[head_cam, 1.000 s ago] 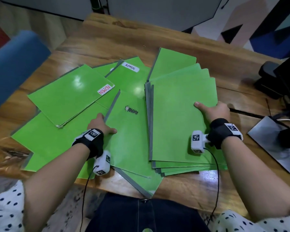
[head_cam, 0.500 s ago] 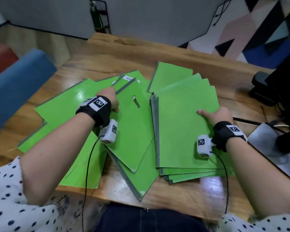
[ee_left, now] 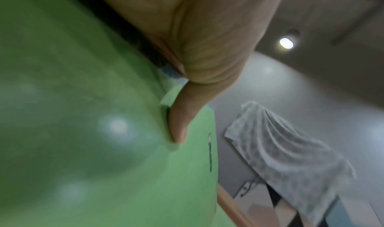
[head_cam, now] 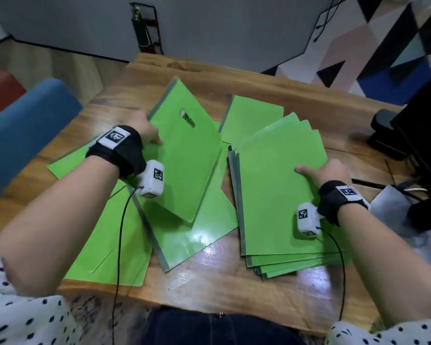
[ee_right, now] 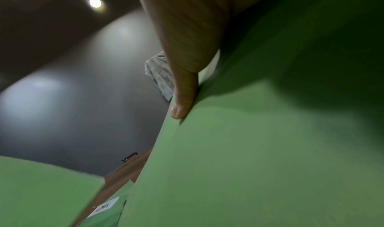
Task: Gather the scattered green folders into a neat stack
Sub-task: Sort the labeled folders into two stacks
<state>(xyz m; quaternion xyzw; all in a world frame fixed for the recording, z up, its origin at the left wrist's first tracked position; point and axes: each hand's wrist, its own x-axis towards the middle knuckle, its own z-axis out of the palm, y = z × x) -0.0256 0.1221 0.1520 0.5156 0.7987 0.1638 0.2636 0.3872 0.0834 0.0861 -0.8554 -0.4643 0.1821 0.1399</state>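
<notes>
- Left hand [head_cam: 144, 130]: grips the spine edge of one green folder [head_cam: 184, 160], thumb [ee_left: 180, 123] on its cover. The folder is raised and tilted above the loose folders [head_cam: 109, 247] at the left half of the wooden table [head_cam: 209, 290].
- Right hand [head_cam: 326, 174]: grips the right edge of the fanned stack [head_cam: 276, 200], thumb [ee_right: 182, 102] flat on the top cover; the other fingers are hidden.
- Stack position: right half of the table, reaching toward the near edge, corners offset.
- A further folder [head_cam: 251, 115] lies toward the far edge, partly under the stack.
</notes>
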